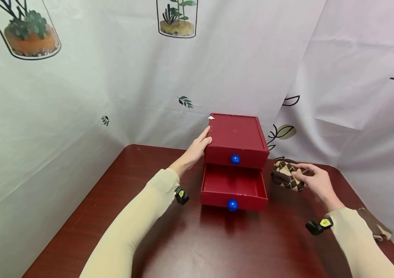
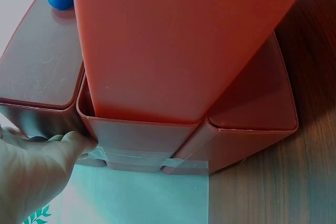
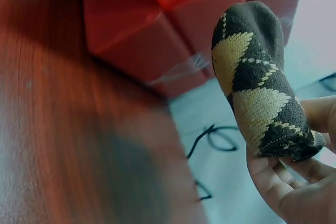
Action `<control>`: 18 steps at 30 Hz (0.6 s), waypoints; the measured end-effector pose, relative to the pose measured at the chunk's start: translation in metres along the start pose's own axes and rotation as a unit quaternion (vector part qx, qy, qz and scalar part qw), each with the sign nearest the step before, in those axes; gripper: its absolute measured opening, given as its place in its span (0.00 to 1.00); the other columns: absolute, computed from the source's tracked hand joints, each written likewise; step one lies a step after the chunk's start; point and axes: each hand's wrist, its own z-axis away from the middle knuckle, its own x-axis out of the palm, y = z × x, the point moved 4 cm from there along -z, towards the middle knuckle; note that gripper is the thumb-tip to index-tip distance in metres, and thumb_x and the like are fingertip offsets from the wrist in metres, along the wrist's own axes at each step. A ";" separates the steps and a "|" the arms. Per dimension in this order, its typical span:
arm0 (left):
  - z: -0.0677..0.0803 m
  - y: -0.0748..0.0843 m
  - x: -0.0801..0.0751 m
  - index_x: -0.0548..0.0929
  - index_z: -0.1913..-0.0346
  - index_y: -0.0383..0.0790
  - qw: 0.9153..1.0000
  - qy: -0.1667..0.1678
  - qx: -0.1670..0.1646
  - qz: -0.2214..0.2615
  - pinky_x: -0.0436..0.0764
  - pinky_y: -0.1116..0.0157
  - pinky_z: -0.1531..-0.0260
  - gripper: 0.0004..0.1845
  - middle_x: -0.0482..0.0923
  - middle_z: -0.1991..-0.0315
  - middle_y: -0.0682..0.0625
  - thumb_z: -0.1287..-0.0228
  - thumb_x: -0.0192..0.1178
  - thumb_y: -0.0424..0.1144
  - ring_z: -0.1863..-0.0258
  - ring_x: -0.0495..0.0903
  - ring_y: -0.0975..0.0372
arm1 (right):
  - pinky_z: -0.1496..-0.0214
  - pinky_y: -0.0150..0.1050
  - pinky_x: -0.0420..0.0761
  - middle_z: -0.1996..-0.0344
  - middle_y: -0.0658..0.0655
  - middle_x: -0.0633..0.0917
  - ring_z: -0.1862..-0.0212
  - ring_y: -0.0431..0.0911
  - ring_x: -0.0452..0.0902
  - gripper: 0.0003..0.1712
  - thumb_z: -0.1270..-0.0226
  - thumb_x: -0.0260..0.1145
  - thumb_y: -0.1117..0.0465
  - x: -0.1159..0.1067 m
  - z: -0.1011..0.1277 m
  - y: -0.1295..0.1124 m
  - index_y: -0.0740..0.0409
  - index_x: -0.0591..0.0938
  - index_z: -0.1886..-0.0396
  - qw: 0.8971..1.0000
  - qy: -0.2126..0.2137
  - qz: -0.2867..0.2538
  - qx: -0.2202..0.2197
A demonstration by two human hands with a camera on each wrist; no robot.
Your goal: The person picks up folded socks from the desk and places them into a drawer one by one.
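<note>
A red drawer box [image 1: 236, 135] sits toward the back of the dark red-brown surface [image 1: 120, 200], approx. centred, close to the white printed cloth [image 1: 78, 96] hung behind & to both sides. The box has 2 drawers w/ blue knobs: the top drawer [image 1: 236, 157] is pushed in, the bottom drawer [image 1: 232, 187] is pulled out toward the person & its red inside shows bare. Left hand [image 1: 197, 148] lies against the box's top-left edge, fingers straight & together, fingertips [image 2: 71, 141] touching the corner; it holds nothing, just presses on the side. Left wrist view shows that same corner from below, w/ clear tape [image 2: 147, 156] across the box's back edge. Right hand [image 1: 313, 178] is just right of the box, thumb & fingers curled round a rolled brown sock w/ tan diamond pattern [image 1: 286, 174]; right wrist view shows the sock [image 3: 260, 93] pinched at one end & sticking up out of the fingers [image 3: 283, 182]. Sock sits beside the open bottom drawer, not in it; can't tell if it touches the surface. Another piece of brown cloth [image 1: 374, 226] lies near the right edge, behind the right sleeve [image 1: 357, 239]. Both arms wear pale beige sleeves w/ a small black unit at each wrist.
</note>
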 end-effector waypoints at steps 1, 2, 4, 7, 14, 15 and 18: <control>-0.002 -0.003 -0.001 0.45 0.26 0.52 1.000 0.001 0.002 0.003 0.69 0.53 0.45 0.31 0.52 0.29 0.46 0.28 0.41 0.42 0.39 0.66 0.52 | 0.80 0.33 0.73 0.76 0.40 0.77 0.82 0.37 0.68 0.23 0.43 0.70 0.53 -0.002 0.002 -0.004 0.60 0.79 0.50 1.000 -0.002 -0.007 0.003; -0.005 -0.006 -0.002 0.46 0.26 0.54 1.000 0.003 0.003 0.004 0.69 0.53 0.45 0.31 0.52 0.29 0.47 0.28 0.41 0.43 0.39 0.66 0.52 | 0.80 0.33 0.72 0.76 0.39 0.77 0.83 0.37 0.67 0.22 0.44 0.70 0.53 -0.003 0.003 -0.008 0.58 0.80 0.51 1.000 -0.005 -0.016 0.005; -0.009 -0.011 -0.003 0.47 0.26 0.56 1.000 0.005 0.007 0.004 0.69 0.54 0.45 0.31 0.52 0.29 0.49 0.28 0.42 0.44 0.39 0.66 0.54 | 0.80 0.32 0.73 0.75 0.39 0.78 0.82 0.37 0.67 0.20 0.44 0.70 0.54 -0.005 0.007 -0.017 0.54 0.81 0.52 0.999 -0.013 -0.034 0.007; -0.011 -0.012 -0.003 0.47 0.26 0.56 1.000 0.010 0.016 0.000 0.70 0.55 0.46 0.31 0.53 0.30 0.49 0.29 0.43 0.45 0.40 0.67 0.55 | 0.80 0.31 0.72 0.73 0.40 0.80 0.80 0.36 0.68 0.17 0.43 0.70 0.56 -0.004 0.013 -0.029 0.50 0.82 0.53 0.997 -0.031 -0.071 0.007; -0.011 -0.015 -0.004 0.47 0.26 0.55 1.000 0.008 0.012 0.014 0.70 0.54 0.46 0.31 0.54 0.30 0.47 0.28 0.42 0.43 0.40 0.67 0.54 | 0.85 0.33 0.65 0.75 0.44 0.81 0.83 0.35 0.66 0.13 0.43 0.69 0.63 0.005 0.024 -0.058 0.48 0.84 0.57 0.983 -0.088 -0.161 -0.004; -0.011 -0.015 -0.004 0.47 0.26 0.55 1.000 0.005 0.010 0.015 0.70 0.54 0.46 0.31 0.53 0.30 0.47 0.28 0.42 0.42 0.40 0.67 0.53 | 0.86 0.33 0.64 0.75 0.45 0.81 0.84 0.35 0.64 0.13 0.43 0.69 0.63 0.006 0.026 -0.062 0.48 0.84 0.57 0.981 -0.092 -0.169 -0.007; -0.011 -0.014 -0.005 0.46 0.26 0.53 1.000 -0.003 0.005 0.015 0.69 0.53 0.45 0.31 0.52 0.30 0.45 0.28 0.41 0.41 0.40 0.66 0.52 | 0.87 0.32 0.68 0.74 0.48 0.81 0.84 0.36 0.67 0.13 0.44 0.69 0.66 0.011 0.030 -0.076 0.50 0.84 0.58 0.975 -0.107 -0.192 -0.018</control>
